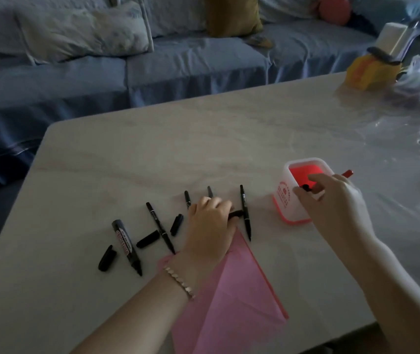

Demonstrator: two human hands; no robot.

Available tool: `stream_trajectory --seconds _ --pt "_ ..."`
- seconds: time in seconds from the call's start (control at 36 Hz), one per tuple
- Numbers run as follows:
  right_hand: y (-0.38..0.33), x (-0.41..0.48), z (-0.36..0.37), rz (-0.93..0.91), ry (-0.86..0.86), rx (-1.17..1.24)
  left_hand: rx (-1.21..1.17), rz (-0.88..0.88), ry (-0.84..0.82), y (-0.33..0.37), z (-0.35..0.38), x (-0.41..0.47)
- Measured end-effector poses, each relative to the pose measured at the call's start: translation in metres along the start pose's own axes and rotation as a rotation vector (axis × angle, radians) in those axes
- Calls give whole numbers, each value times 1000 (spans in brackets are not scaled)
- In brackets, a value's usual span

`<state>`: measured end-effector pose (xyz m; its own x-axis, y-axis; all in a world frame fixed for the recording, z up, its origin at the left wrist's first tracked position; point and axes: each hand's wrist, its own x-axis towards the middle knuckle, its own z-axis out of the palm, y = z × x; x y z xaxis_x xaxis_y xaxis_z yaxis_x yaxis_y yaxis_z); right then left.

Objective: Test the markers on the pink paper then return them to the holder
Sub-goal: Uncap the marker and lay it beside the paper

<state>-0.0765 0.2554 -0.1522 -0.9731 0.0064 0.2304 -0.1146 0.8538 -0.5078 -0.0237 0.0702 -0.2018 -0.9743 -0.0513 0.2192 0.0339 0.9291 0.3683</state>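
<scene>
A pink paper (231, 297) lies near the table's front edge, partly under my left forearm. Several black markers lie uncapped on the table: a thick one (126, 246) at the left, a thin one (160, 227) beside it, another thin one (245, 212) at the right. Loose black caps (107, 258) (147, 239) (177, 224) lie between them. My left hand (210, 221) rests over two more markers, its fingers closed on a black cap (236, 214). My right hand (331, 198) holds a red-ended marker (347, 173) at the rim of the white and red holder (284, 204).
The pale marble table (203, 139) has a yellow object (367, 70) and clear plastic bags (418, 72) at its far right corner. A blue sofa with cushions (81, 34) runs behind the table.
</scene>
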Motion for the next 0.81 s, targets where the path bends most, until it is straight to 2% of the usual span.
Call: stream_trajectory --seconds 0.08,0.17,0.31,0.39,0.44,0.5,0.58,0.72,0.81 --pt "1 3 4 10 2 -20 -64 13 4 -6 -14 -15" --pt "4 2 5 -27 95 31 -145 10 7 -12 -25 -32" --pt "-18 -19 -12 -277 271 212 -175 -48 58 -19 -35 -53" --pt "-36 -38 -21 -411 275 314 -270 -66 130 -20 -42 -63" --pt "-46 -50 -18 -427 205 446 -299 -37 175 -19 -47 -68" --pt "-56 -61 -10 -367 59 666 -318 -20 176 -18 -52 -73" --pt "-68 -74 5 -207 -128 918 -352 -30 79 -19 -54 -81" --pt "-79 -85 19 4 -193 1064 -427 -76 -22 -26 -54 -95" --pt "-82 -91 24 145 -367 1143 -650 -224 -55 -25 -56 -101"
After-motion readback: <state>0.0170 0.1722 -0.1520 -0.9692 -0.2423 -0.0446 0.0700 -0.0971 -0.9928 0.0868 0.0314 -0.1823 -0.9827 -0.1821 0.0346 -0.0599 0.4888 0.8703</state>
